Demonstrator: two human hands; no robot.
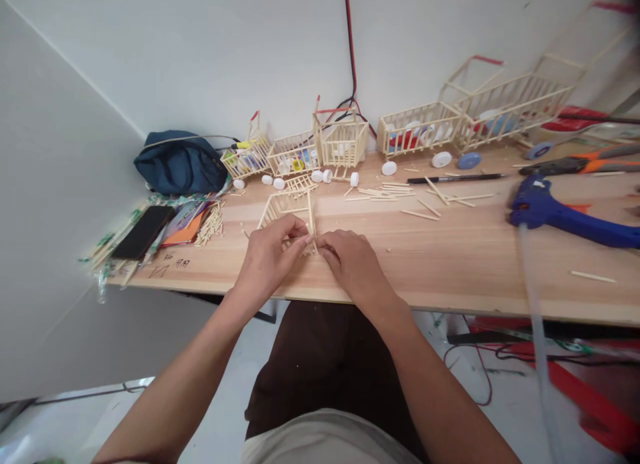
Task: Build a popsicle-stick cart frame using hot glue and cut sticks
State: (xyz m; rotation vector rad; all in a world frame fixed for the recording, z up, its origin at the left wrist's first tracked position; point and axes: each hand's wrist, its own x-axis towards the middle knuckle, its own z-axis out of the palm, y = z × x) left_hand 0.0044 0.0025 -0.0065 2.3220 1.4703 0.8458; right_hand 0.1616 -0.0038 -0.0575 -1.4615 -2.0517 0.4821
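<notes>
My left hand [273,254] and my right hand [350,261] meet near the front of the wooden table [450,257], fingers pinched on a small frame of thin wooden sticks [290,211]. The frame is a half-built basket with slatted sides, lying just beyond my fingertips. An upright stick [311,217] of the frame stands between my two thumbs. Both hands are closed on its near edge.
Finished stick carts [345,141] and larger ones [480,114] line the wall. Loose sticks [395,194], white bottle caps [389,168], a pen [455,179], a blue glue gun [555,214], a phone [143,232] on coloured paper and a blue bag [177,163] lie around.
</notes>
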